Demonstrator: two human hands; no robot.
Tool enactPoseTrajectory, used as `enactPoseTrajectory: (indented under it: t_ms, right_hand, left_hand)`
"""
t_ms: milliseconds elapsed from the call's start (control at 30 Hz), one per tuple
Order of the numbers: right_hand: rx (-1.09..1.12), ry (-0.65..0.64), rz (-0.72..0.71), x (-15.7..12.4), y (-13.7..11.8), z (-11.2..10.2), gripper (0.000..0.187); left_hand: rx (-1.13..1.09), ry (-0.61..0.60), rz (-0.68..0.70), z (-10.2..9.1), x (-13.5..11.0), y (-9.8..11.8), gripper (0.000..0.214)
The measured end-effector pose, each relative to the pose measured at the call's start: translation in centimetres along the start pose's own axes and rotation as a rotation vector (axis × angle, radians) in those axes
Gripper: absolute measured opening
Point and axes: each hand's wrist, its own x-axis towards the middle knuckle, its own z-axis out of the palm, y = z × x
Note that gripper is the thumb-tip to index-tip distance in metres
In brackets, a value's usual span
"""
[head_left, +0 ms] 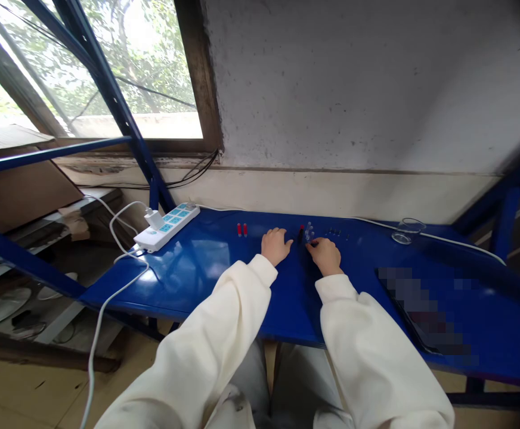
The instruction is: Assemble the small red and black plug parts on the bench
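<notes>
Both my arms in white sleeves reach out over a blue metal table (206, 274). My left hand (275, 245) rests on the table with its fingers curled, next to a small dark part (300, 233). My right hand (325, 255) lies just right of it, fingers pinched near small clear and dark parts (309, 231); what it holds is too small to name. Two small red pieces (242, 230) stand to the left of my left hand.
A white power strip (167, 226) with a plugged charger and white cable lies at the table's left. Several tiny dark parts (337, 233) and a clear glass dish (406, 230) sit to the right. A blurred flat object (425, 310) lies at the right front. The wall stands close behind.
</notes>
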Motion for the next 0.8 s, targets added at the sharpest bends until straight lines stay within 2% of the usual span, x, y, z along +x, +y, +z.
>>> enactPoseTrajectory:
  t_ms: [67,233,333,567,700,800]
  right_hand:
    - [-0.022,0.023,-0.007,-0.3,-0.1,-0.2,0.028]
    - [0.009,0.167,-0.017,-1.5,-0.9,-0.9,0.023]
    - [0.060,0.231,-0.087,-2.1,-1.4,-0.9,0.024]
    - [0.138,0.325,-0.300,-2.7,-2.0,-0.5,0.030]
    - [0.174,0.306,-0.387,-3.1,-2.3,-0.6,0.032]
    - [0.223,0.268,-0.456,-3.4,-2.5,-0.5,0.031]
  left_hand:
    - [0.042,0.053,0.004,-1.1,-1.1,-1.2,0.046]
    - [0.135,0.057,-0.231,-3.1,-2.9,-3.7,0.059]
    - [0.142,0.067,-0.309,-3.2,-2.8,-4.8,0.060]
    - [0.140,0.108,-0.344,-2.8,-1.9,-6.2,0.049]
    - [0.031,0.152,-0.322,-2.7,-1.6,-6.6,0.031]
    - [-0.262,0.173,-0.278,-2.3,-1.5,-6.5,0.022]
